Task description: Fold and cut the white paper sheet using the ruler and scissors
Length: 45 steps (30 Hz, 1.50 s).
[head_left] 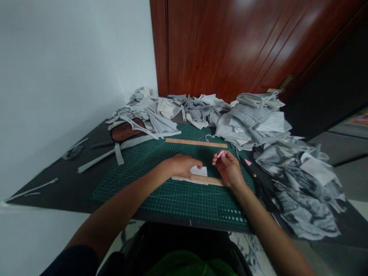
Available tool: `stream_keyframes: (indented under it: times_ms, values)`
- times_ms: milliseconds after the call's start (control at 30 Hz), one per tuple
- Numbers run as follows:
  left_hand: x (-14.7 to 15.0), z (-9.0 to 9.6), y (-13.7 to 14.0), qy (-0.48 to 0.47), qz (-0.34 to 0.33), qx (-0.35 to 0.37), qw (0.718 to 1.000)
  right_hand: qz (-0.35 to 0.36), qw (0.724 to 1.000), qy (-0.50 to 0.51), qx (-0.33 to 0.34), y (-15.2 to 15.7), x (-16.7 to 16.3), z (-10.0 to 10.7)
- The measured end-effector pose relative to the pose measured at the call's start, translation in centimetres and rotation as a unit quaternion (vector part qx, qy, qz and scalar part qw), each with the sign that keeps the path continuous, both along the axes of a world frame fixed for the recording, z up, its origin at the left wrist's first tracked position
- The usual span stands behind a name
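Note:
On the green cutting mat (161,199) lies a small white fabric piece (202,171) with a wooden ruler (215,181) across it. My left hand (185,165) rests over the fabric and the ruler, thumb and fingers apart, the thumb at the ruler's edge. Just above the ruler's right end, my right hand (228,166) pinches a small pink piece of tailor's chalk (220,154) between thumb and fingertips. A second wooden ruler (197,143) lies farther back on the mat. The left palm hides part of the fabric.
Grey and white fabric scraps (198,109) are heaped along the back, with taller piles (310,191) at right. Black scissors (263,188) and a pink triangle (248,162) lie right of the mat. A brown pouch-like item (126,131) and fabric strips (97,160) sit at left.

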<state>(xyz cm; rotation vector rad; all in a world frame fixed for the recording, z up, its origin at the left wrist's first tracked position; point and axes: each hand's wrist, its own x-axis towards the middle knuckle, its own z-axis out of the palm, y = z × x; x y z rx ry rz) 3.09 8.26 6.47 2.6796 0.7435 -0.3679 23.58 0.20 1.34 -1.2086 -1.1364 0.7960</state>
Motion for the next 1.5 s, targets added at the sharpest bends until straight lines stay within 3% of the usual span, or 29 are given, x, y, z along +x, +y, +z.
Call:
stream_keyframes:
  times_ms: [133,200,300,400,500,767,1100,1367,1500]
  values:
    - [-0.1,-0.1,0.0,0.002,0.008,-0.004,1.0,0.007,0.996,0.086,-0.001,-0.4,2.4,0.4]
    - [-0.1,-0.1,0.0,0.009,0.016,0.0,1.0,0.015,0.996,0.084,-0.016,-0.9,3.2,0.7]
    - [0.0,0.1,-0.2,0.009,0.011,0.006,1.0,0.057,0.991,-0.107,-0.061,-1.5,3.2,1.0]
    - [0.0,0.4,-0.8,0.005,0.0,0.015,1.0,0.131,0.926,-0.338,-0.1,-2.1,2.5,1.1]
    - [-0.3,0.3,-1.8,-0.001,0.003,0.049,0.999,0.178,0.884,-0.413,-0.123,-2.6,2.0,1.1]
    - [-1.0,-1.8,-4.7,-0.055,0.023,0.116,0.991,0.205,0.863,-0.445,-0.124,-2.8,2.3,1.3]
    - [-1.5,-2.3,-5.7,-0.111,0.061,0.109,0.986,0.213,0.857,-0.448,-0.142,-2.7,2.1,1.3]
    - [-1.5,-1.5,-5.0,-0.114,0.05,0.082,0.989,0.122,0.857,-0.457,-0.203,-5.8,2.6,1.1]
    - [-1.7,-2.0,-4.4,-0.135,0.045,0.061,0.988,0.076,0.828,-0.478,-0.283,-8.2,3.4,1.1]
